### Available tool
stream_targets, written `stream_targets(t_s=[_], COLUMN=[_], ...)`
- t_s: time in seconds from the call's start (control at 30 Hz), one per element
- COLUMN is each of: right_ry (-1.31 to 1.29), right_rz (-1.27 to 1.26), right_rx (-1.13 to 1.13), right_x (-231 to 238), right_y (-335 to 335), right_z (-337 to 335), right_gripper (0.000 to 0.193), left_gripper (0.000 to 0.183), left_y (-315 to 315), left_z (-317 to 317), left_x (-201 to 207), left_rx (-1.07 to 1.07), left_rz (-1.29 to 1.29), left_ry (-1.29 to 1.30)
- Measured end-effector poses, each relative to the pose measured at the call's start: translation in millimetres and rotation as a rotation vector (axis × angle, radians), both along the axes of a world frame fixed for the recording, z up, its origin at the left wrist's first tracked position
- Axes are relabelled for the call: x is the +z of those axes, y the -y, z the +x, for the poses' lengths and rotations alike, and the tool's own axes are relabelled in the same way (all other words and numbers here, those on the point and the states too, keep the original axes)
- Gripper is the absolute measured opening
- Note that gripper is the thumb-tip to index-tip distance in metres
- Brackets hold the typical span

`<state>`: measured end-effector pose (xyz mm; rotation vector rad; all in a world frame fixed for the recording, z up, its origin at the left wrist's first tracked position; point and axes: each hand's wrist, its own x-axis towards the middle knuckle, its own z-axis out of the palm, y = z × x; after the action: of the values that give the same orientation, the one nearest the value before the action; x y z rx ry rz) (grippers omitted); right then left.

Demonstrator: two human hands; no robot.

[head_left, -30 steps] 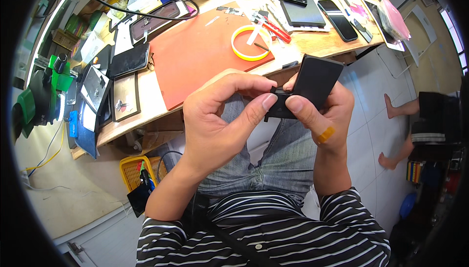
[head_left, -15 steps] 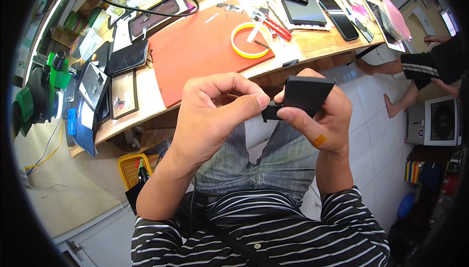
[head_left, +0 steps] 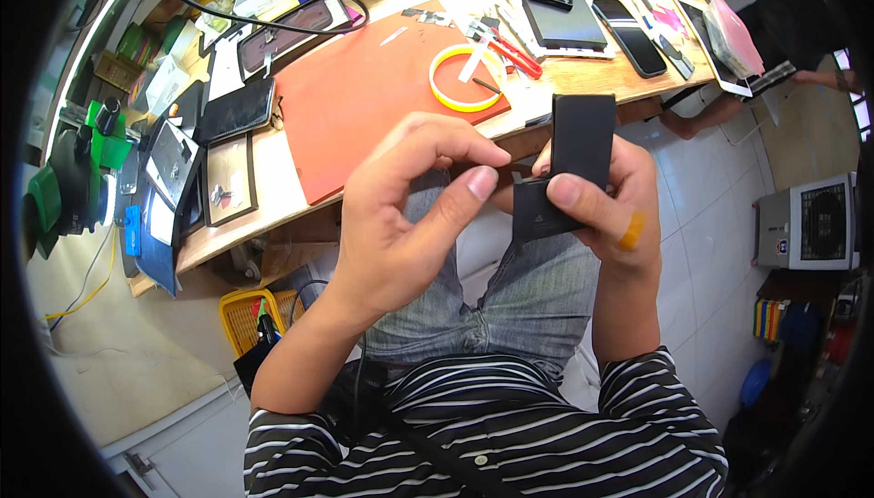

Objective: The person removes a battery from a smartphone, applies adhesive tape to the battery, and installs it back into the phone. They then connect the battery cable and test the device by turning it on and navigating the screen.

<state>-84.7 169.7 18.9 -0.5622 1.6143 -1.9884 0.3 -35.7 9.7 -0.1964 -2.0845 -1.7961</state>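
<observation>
We grip a black flat-sided piece [head_left: 584,138] in our right hand [head_left: 630,196]; just left of it our left hand [head_left: 391,207] has thumb and forefinger parted. Beyond both hands, the tabletop [head_left: 583,77] carries an orange mat [head_left: 346,106] bearing a yellow ring [head_left: 464,107].

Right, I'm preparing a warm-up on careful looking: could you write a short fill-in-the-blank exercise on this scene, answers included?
1. The right hand holds a flat object coloured ____.
2. The thumb and index fingertips of the left hand are ____ (touching or apart).
3. In the picture, the phone lies to the ____ (left or right) of the yellow ring.
4. The person's shirt is patterned with ____.

Missing words: black; apart; right; stripes.
</observation>
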Motion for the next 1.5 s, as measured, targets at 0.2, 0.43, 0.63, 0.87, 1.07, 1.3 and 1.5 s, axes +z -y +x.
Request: stream_targets(t_s=[0.2,0.43,0.63,0.87,1.07,1.3,1.5], right_ry=[0.207,0.252,0.199,0.178,0.082,0.156,0.208], right_rz=[-0.134,-0.163,-0.201,-0.181,-0.169,-0.228,-0.338], right_rx=[0.074,0.113,0.086,0.035,0.002,-0.016,-0.022], right_x=[-12,-20,-26,-20,-26,-16,-25], right_y=[3,6,10,15,15,15,16], right_z=[-6,-5,-3,1,3,-6,-9], right_gripper=[0.031,0.028,0.027,0.028,0.027,0.022,0.025], left_gripper=[0.031,0.024,0.014,0.015,0.015,0.007,0.019], left_y=[2,-5,-8,-16,-17,-7,-9], left_z=[-4,-7,-3,1,6,4,-3], left_x=[2,-2,-2,-4,-1,11,19], left_rx=[0.157,0.196,0.177,0.269,0.230,0.271,0.158], left_rz=[-0.477,-0.493,-0.531,-0.365,-0.327,-0.202,0.116], left_ry=[-0.269,-0.317,-0.248,-0.158,-0.102,-0.049,0.067])
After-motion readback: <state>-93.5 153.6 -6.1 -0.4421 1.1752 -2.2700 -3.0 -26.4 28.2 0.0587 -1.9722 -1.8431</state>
